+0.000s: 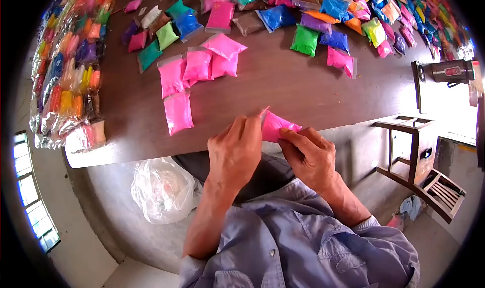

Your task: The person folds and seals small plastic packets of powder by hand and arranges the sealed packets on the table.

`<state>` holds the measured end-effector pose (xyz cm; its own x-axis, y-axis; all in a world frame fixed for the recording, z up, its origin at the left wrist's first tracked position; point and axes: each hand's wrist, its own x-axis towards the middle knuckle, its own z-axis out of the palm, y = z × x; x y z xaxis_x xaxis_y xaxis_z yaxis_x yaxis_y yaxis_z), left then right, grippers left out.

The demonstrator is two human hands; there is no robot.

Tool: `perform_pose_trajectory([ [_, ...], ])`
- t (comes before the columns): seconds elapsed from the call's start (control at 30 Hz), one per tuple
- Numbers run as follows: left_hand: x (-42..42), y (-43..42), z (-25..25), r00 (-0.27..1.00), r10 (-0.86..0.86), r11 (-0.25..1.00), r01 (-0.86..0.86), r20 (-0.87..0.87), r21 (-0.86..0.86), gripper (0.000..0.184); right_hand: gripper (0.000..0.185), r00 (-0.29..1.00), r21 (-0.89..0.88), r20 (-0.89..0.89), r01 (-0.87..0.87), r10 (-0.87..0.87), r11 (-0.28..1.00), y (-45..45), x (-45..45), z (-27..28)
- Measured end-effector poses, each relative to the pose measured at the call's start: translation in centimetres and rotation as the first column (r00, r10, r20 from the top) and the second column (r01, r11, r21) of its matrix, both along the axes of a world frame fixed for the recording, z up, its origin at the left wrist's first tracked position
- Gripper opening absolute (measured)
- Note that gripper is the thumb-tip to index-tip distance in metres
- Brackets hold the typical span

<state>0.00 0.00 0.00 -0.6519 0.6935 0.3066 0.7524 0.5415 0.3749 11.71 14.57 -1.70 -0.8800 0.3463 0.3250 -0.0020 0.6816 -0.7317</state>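
Note:
Between my two hands, just over the table's front edge, is a small bright pink packet (277,126) in clear plastic. My left hand (235,146) is closed at its left end, with the fingertips mostly turned out of sight. My right hand (310,154) pinches the packet's right side between thumb and fingers. Several similar pink packets lie in a loose cluster to the left, among them one near the front (178,113) and one on top of the pile (224,46). What is inside the packets cannot be made out beyond its colour.
Packets of many colours, such as a green packet (304,40), cover the far side of the brown table (283,83). Bundles of clear bags (68,101) line its left end. A dark cup (452,71) and wooden chair (419,156) are right; a plastic bag (164,189) sits below.

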Motion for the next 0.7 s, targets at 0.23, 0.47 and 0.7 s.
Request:
perform_pose_trajectory([
  [0.23, 3.4, -0.9, 1.8, 0.998, -0.056, 0.998, 0.054, 0.036, 0.033, 0.015, 0.026, 0.994, -0.212, 0.039, 0.105, -0.099, 0.972, -1.8, 0.4, 0.3],
  [0.47, 2.9, -0.8, 0.7, 1.000, -0.004, 0.998, 0.004, 0.003, 0.059, 0.015, 0.025, 0.999, -0.199, 0.003, 0.048, -0.048, 0.979, -1.2, 0.4, 0.6],
  [0.7, 3.6, -0.8, -0.2, 0.992, -0.103, 0.994, 0.105, -0.069, 0.030, 0.013, 0.021, 0.995, -0.177, -0.086, 0.027, -0.043, 0.984, -0.7, 0.1, 0.3],
])
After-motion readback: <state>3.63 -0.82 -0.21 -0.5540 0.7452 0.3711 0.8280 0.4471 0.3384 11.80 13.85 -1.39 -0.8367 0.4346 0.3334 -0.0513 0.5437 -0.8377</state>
